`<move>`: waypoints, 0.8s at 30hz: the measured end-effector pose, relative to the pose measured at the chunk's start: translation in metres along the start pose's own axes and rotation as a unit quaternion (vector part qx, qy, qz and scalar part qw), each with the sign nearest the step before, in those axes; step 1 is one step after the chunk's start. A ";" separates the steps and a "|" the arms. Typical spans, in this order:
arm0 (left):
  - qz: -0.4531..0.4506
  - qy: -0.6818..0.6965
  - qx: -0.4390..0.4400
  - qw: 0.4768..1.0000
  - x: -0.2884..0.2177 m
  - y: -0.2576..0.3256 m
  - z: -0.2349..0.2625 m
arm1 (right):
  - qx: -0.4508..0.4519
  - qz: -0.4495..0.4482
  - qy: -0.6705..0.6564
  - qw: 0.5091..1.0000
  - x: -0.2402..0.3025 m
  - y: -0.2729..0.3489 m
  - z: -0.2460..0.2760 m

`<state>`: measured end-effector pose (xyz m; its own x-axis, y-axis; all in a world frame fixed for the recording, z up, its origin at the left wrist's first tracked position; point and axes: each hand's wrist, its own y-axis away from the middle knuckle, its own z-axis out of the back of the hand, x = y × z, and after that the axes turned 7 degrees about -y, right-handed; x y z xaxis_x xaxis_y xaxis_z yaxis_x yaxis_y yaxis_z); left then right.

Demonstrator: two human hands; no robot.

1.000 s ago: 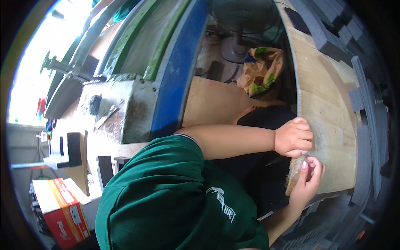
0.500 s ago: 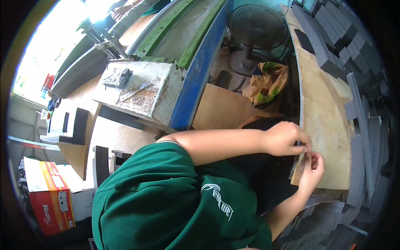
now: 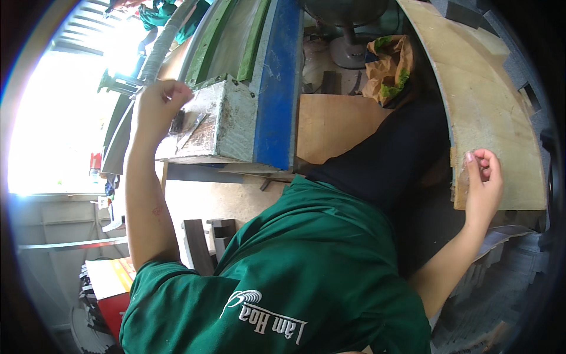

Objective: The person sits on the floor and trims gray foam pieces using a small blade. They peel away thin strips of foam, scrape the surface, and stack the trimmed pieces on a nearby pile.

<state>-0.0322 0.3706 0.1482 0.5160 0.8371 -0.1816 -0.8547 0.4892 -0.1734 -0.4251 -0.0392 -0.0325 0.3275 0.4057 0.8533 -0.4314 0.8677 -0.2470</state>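
Observation:
My left hand [image 3: 156, 101] is raised at the upper left, fingers curled into a fist. It hovers at the left end of a grimy grey block [image 3: 221, 127], just above a dark tool [image 3: 177, 121] lying on the block's top. My right hand [image 3: 483, 186] is at the right, fingers curled in with nothing seen in them. It rests against the chipped lower edge of a curved plywood board [image 3: 483, 100]. My green shirt [image 3: 283, 283] and dark trouser leg [image 3: 389, 159] fill the middle.
A blue and green painted beam [image 3: 277, 76] runs up behind the block. A fan base [image 3: 348, 53] and a crumpled brown bag [image 3: 389, 71] lie on a wooden sheet [image 3: 330, 127]. A red and white carton [image 3: 109, 289] sits lower left; dark grey strips [image 3: 507, 283] are stacked at right.
My left hand has left the plywood edge and swung far left, up to the grimy block. My right hand stays by the board's edge, now alone.

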 end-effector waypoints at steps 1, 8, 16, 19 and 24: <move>-0.021 -0.003 0.031 0.999 0.014 0.002 0.004 | 0.004 0.003 0.003 1.000 0.000 0.000 0.000; 0.004 0.015 0.096 0.995 0.035 0.023 -0.008 | 0.024 0.033 0.034 0.999 -0.010 -0.006 0.003; 0.030 0.040 0.179 0.983 0.018 0.014 -0.004 | 0.013 0.013 0.037 0.999 -0.012 -0.004 0.001; 0.052 0.022 0.207 0.977 0.013 0.013 -0.001 | 0.001 0.024 0.050 0.998 -0.010 -0.002 0.001; -0.007 -0.063 0.189 0.980 0.004 0.016 0.009 | -0.001 0.027 0.055 0.998 -0.007 0.000 0.000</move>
<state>-0.0441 0.3833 0.1534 0.5370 0.8417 -0.0568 -0.8199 0.5366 0.1996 -0.4276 -0.0425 -0.0382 0.3938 0.4802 0.7838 -0.4494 0.8444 -0.2916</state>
